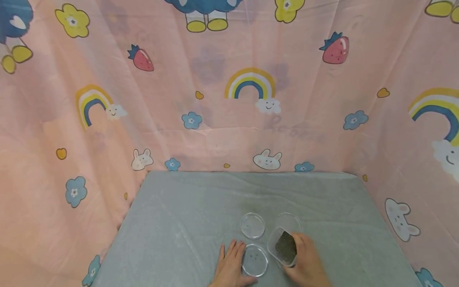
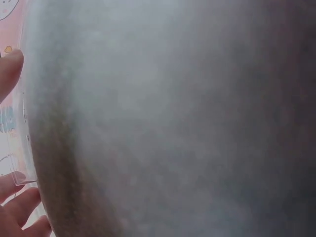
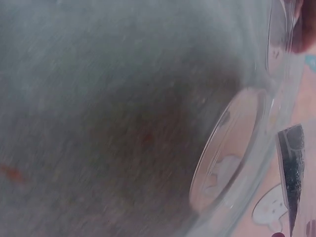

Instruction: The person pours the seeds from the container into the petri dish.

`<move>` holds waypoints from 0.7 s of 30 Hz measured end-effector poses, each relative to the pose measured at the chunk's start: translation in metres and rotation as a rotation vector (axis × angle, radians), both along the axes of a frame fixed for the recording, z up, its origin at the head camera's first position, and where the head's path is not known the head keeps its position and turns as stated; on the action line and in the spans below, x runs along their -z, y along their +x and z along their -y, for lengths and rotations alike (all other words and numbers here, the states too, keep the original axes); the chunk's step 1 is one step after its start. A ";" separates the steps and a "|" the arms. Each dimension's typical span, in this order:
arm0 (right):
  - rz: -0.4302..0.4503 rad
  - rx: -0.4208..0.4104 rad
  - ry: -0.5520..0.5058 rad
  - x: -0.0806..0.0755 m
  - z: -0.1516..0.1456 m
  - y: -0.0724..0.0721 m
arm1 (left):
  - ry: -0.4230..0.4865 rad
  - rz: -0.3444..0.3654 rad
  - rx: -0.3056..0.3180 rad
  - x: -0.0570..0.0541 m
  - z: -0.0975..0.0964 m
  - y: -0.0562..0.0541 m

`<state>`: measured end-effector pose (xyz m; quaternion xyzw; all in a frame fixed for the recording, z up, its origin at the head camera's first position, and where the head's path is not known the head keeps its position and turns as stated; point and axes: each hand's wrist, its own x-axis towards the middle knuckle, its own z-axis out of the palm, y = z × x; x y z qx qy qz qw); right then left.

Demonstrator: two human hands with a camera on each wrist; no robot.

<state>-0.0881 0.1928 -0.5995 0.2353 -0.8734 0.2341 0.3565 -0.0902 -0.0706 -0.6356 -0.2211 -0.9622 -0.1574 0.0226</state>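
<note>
A round clear petri dish [image 1: 255, 260] with a few dark specks in it lies near the front of the table. My left hand [image 1: 231, 265] steadies it, with the index fingertip at its left rim and the thumb at its near edge. In the left wrist view, the dish's clear edge [image 2: 19, 148] shows between thumb and fingers. To the right, my right hand [image 1: 305, 259] grips a clear plastic tub [image 1: 275, 243], tilted toward the near dish. Dark, grainy stuff [image 1: 286, 247] has slid to one side of the tub, also visible in the right wrist view.
Another clear dish [image 1: 252, 226] lies just behind the near one. Farther right, a clear round dish [image 1: 289, 221] is partly covered by the tub, and another clear rim shows below it. A grey cloth [image 1: 179, 223] covers the table, with a printed pink curtain [image 1: 215, 139] around it.
</note>
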 end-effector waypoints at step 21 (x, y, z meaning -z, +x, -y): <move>-0.008 -0.122 0.208 -0.012 0.031 -0.007 | -0.012 0.064 -0.008 -0.002 0.000 -0.002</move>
